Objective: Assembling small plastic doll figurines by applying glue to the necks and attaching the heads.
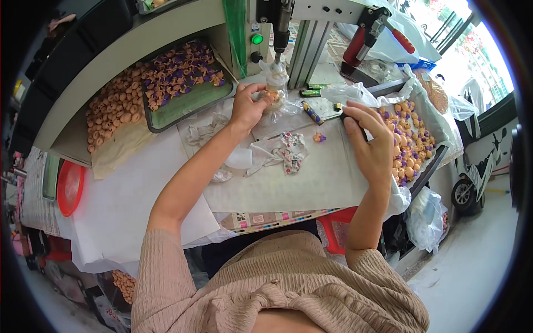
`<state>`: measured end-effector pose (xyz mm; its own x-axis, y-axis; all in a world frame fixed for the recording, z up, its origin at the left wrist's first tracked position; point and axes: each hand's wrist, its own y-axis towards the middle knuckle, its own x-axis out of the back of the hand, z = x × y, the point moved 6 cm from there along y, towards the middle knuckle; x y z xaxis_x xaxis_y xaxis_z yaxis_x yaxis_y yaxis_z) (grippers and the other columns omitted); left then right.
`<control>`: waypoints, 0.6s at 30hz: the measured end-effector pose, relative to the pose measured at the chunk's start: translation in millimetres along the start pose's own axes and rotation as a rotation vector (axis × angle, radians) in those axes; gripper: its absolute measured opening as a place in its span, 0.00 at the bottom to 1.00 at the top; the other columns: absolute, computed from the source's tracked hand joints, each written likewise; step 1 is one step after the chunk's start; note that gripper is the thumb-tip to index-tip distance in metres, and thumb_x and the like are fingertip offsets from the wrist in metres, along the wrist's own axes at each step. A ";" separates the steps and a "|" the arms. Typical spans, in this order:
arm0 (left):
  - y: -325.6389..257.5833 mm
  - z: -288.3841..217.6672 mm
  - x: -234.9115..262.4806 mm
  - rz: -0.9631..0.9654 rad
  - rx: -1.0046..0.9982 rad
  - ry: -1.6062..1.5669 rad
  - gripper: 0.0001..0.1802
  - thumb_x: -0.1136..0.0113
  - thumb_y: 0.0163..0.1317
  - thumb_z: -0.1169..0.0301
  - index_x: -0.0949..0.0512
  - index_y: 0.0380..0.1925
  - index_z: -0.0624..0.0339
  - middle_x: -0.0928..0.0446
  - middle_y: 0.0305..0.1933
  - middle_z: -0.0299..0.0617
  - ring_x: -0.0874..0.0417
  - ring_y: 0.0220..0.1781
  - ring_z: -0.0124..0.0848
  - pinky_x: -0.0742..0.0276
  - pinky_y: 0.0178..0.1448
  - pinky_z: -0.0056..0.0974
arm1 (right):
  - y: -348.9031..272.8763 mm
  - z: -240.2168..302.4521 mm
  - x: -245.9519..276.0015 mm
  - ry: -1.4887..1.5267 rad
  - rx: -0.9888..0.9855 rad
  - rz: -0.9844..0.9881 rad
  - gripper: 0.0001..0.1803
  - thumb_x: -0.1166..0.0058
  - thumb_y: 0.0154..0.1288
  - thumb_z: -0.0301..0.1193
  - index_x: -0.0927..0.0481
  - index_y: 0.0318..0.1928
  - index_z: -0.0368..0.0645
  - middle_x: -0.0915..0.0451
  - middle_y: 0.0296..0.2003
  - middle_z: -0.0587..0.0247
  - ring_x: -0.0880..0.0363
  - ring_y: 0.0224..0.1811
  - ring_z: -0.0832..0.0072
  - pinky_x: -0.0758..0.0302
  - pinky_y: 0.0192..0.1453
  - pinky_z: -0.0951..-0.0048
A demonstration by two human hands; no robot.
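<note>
My left hand [250, 106] is at the press, its thumb and fingertips closed on a small orange piece [272, 95] in the plastic-wrapped holder. Straight above that piece points the metal rod [277, 57] of the press. My right hand [371, 141] is curled over a black bar [363, 132], most of which the fingers and palm hide. One loose orange-and-purple piece [319, 137] lies on the table between my hands. Closer to me are a crumpled flower-print cloth [293, 152] and a white cup-like thing [239, 159].
On the right, a lined tray [438, 158] holds many orange-and-purple pieces. At left, a green tray [183, 114] of similar pieces stands beside a heap of round tan pieces [114, 100]. Batteries [312, 112] lie behind the holder. A red-handled toggle clamp [400, 40] stands back right.
</note>
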<state>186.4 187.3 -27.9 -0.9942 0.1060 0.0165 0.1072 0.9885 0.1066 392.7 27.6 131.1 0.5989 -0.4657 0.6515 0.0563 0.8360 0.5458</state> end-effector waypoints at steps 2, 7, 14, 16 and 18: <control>-1.6 0.0 -0.3 -0.026 -0.065 0.080 0.15 0.31 0.54 0.74 0.20 0.42 0.59 0.36 0.50 0.38 0.27 0.46 0.30 0.23 0.46 0.33 | 2.4 17.7 -7.3 0.085 0.071 0.058 0.09 0.44 0.63 0.24 0.17 0.43 0.36 0.17 0.46 0.57 0.19 0.48 0.71 0.26 0.52 0.73; -13.5 -13.1 -1.9 -0.039 -0.334 0.322 0.17 0.34 0.52 0.79 0.24 0.43 0.59 0.35 0.48 0.41 0.25 0.42 0.34 0.23 0.45 0.35 | 28.1 46.4 -20.9 0.148 0.174 0.042 0.09 0.44 0.63 0.23 0.17 0.43 0.36 0.16 0.43 0.58 0.18 0.43 0.73 0.25 0.48 0.76; -14.4 -14.3 1.0 -0.037 -0.316 0.346 0.19 0.33 0.50 0.77 0.26 0.43 0.61 0.34 0.47 0.43 0.24 0.43 0.36 0.25 0.47 0.36 | 108.2 117.4 -14.7 0.032 0.634 -0.591 0.12 0.43 0.63 0.25 0.19 0.47 0.41 0.17 0.38 0.60 0.18 0.41 0.70 0.24 0.46 0.71; -15.0 -19.6 1.0 -0.039 -0.326 0.355 0.19 0.32 0.50 0.76 0.26 0.43 0.60 0.33 0.47 0.44 0.25 0.44 0.37 0.25 0.48 0.37 | 109.3 133.6 -0.7 0.135 0.590 -0.565 0.23 0.42 0.63 0.36 0.22 0.54 0.34 0.17 0.40 0.57 0.21 0.41 0.72 0.28 0.50 0.71; -16.2 -15.4 1.8 -0.043 -0.327 0.373 0.20 0.32 0.49 0.76 0.26 0.43 0.60 0.33 0.47 0.44 0.25 0.45 0.38 0.26 0.50 0.37 | 152.0 142.4 -11.9 0.205 0.343 -0.284 0.24 0.42 0.63 0.35 0.24 0.56 0.34 0.17 0.41 0.56 0.21 0.41 0.71 0.27 0.49 0.70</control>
<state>182.9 169.8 -14.3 -0.9346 -0.0390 0.3536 0.1214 0.8993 0.4201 280.4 119.0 281.3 0.7450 -0.5657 0.3536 -0.0057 0.5246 0.8513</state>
